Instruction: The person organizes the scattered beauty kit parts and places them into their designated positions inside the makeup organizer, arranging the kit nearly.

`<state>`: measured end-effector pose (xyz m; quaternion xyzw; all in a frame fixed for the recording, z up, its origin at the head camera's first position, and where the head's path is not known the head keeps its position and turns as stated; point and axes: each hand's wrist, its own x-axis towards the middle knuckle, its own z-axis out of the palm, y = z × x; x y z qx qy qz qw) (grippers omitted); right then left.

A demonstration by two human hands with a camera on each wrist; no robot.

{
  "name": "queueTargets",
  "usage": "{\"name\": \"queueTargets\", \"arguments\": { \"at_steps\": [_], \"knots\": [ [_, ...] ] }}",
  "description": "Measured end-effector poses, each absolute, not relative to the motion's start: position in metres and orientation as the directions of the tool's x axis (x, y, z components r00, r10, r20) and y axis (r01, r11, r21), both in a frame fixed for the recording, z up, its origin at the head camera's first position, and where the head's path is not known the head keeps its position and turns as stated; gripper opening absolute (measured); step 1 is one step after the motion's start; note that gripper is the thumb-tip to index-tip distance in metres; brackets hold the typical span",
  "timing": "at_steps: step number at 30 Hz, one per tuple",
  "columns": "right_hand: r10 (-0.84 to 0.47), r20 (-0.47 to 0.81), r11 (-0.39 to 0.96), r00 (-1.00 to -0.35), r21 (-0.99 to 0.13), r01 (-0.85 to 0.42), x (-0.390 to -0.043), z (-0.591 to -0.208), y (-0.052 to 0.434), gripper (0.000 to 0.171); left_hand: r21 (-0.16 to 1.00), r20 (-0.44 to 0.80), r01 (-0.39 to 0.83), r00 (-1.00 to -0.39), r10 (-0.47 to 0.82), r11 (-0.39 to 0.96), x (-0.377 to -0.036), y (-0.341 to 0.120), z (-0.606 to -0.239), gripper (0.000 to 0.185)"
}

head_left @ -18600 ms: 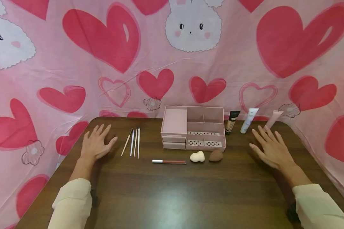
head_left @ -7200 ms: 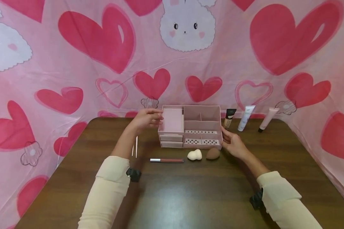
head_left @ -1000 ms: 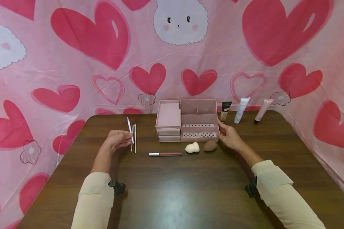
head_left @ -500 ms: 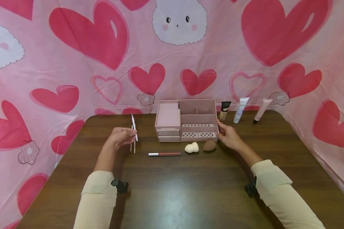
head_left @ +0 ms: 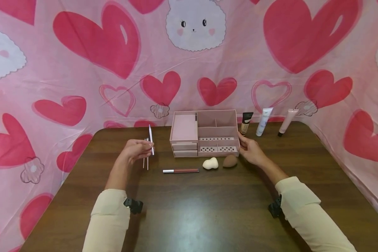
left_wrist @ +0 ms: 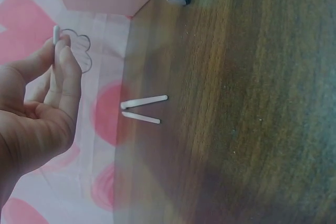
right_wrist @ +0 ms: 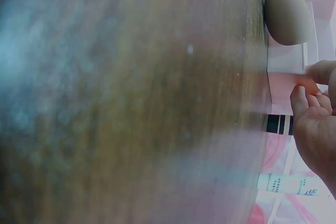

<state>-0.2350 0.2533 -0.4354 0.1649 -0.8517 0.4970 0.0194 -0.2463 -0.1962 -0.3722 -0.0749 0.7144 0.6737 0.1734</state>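
My left hand (head_left: 135, 150) pinches a thin white brush (head_left: 151, 140) and holds it upright above the table, left of the pink organiser (head_left: 204, 133). In the left wrist view the same left hand (left_wrist: 42, 108) has the white brush (left_wrist: 56, 34) between its fingertips. Two more thin brushes (head_left: 145, 161) lie on the table under that hand, also visible as brushes (left_wrist: 142, 109) from the wrist. My right hand (head_left: 250, 150) holds the organiser's right front corner. One dark-tipped brush (head_left: 196, 116) stands in the organiser's left compartment.
A pink lip pencil (head_left: 181, 170), a cream sponge (head_left: 210, 163) and a brown sponge (head_left: 230, 161) lie in front of the organiser. Three tubes (head_left: 264, 121) lean against the heart-print backdrop at the back right. The dark wooden table (head_left: 192, 217) ends near me.
My left hand has lifted the white brush off the table and carried it up and to the right, toward the organiser. The right hand has stayed on the organiser.
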Motion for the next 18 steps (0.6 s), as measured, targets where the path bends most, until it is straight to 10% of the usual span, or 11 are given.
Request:
{"name": "queueTargets", "arguments": {
  "at_steps": [18],
  "knots": [
    [-0.266, 0.200, 0.441, -0.943, -0.844, -0.304, -0.235, -0.435, 0.254, 0.066, 0.945, -0.315, -0.291, -0.934, 0.171, 0.150, -0.255, -0.184, -0.364, 0.033]
  ]
}}
